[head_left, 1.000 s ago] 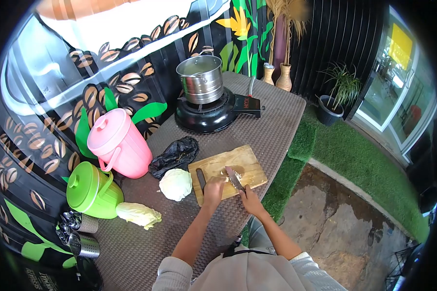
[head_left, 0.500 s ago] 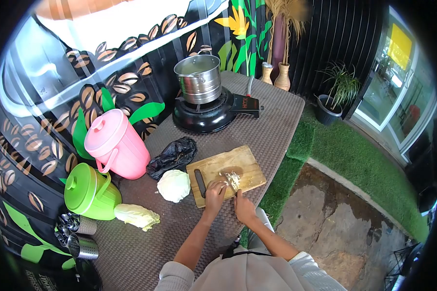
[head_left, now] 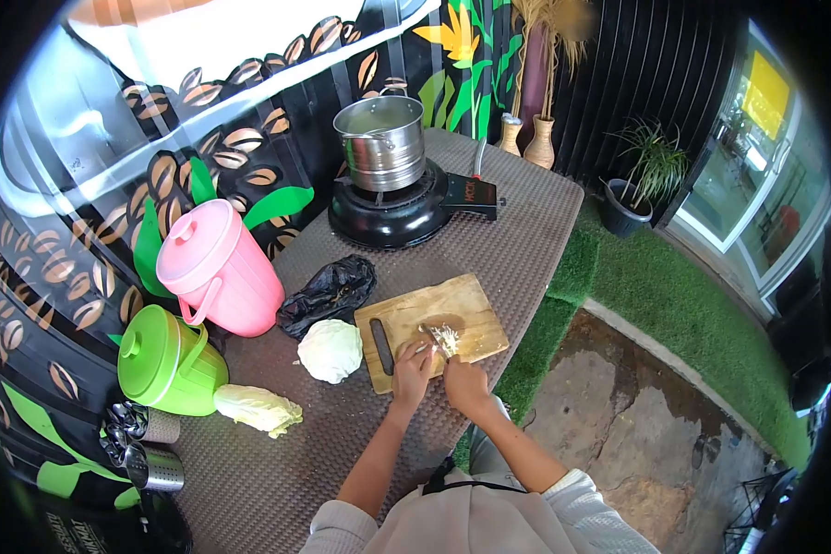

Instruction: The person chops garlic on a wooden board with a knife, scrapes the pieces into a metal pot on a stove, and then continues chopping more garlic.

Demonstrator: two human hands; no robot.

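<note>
Left hand [head_left: 414, 362]: fingers curled, pressing the cut cabbage [head_left: 444, 338] | Right hand [head_left: 463, 380]: fingers closed around a knife [head_left: 436, 345], blade hardly visible | Cabbage: on the near edge of the cutting board [head_left: 462, 303], between both hands | Cabbage half [head_left: 331, 351]: just beside the board's left, on the table [head_left: 499, 245]

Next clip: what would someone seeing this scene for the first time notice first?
Most likely the bright pink lidded jug and the green jug beside it on the left of the table. Next comes the steel pot on the black stove at the far end. Near the front edge, the left hand and right hand meet over pale shreds on the wooden cutting board, with a cut cabbage just left of it.
</note>
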